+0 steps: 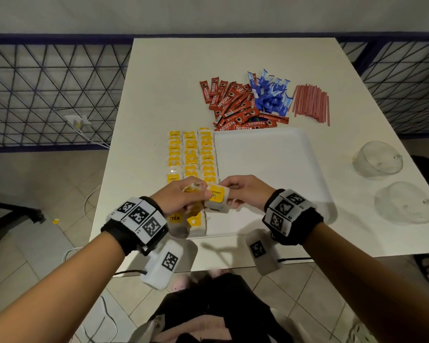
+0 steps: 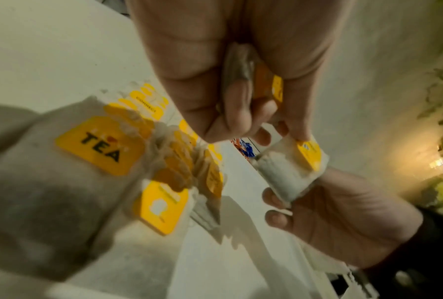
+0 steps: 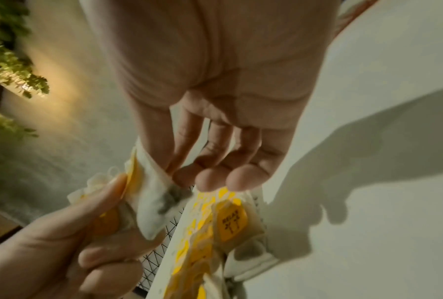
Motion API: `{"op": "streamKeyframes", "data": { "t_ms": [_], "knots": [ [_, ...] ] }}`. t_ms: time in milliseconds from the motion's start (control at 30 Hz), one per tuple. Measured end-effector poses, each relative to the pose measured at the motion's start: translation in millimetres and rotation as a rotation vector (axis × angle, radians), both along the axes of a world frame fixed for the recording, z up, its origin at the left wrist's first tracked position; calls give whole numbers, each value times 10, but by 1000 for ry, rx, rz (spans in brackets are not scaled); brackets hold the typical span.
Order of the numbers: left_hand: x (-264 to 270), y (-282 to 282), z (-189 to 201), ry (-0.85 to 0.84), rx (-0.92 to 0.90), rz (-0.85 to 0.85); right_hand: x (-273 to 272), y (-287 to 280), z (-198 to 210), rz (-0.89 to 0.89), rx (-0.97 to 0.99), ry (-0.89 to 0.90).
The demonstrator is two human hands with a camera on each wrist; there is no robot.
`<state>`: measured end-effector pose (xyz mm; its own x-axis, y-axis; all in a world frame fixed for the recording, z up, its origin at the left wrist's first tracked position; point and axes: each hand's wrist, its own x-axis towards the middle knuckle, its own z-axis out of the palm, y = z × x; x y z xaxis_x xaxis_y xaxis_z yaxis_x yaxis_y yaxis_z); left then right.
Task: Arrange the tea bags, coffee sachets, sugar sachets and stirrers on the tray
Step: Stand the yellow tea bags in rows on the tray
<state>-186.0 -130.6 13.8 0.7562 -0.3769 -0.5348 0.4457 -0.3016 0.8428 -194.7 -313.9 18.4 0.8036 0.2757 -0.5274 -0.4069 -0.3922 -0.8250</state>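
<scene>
Yellow-tagged tea bags [image 1: 192, 157] lie in three columns at the left side of the white tray [image 1: 270, 169]. My left hand [image 1: 196, 196] grips a bunch of tea bags [image 2: 99, 145], some dangling on their strings above the tray's near left corner. My right hand [image 1: 230, 195] pinches a single tea bag [image 1: 217, 197] [image 2: 289, 172] between thumb and fingers, and my left thumb also touches its tag [image 3: 133, 176]. Behind the tray lie a pile of red coffee sachets [image 1: 235, 105], blue sugar sachets [image 1: 270, 92] and a bundle of red stirrers [image 1: 311, 102].
Two clear plastic bowls [image 1: 378, 160] [image 1: 404, 203] stand on the white table [image 1: 171, 70] right of the tray. A dark mesh railing [image 1: 47, 95] runs behind and beside the table. The table's near edge is just under my wrists.
</scene>
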Motion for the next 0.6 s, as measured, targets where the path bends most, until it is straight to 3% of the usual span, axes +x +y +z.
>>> {"op": "streamKeyframes", "data": {
  "t_ms": [100,300,600],
  "knots": [
    [19,-16,-17,55,-80,125,-17,30,-38,-51,52,44],
    [51,-29,-68,114,-162,178,27,26,-45,-27,5,34],
    [4,-53,-147,98,-40,176,7,-3,-64,-144,74,73]
  ]
}}
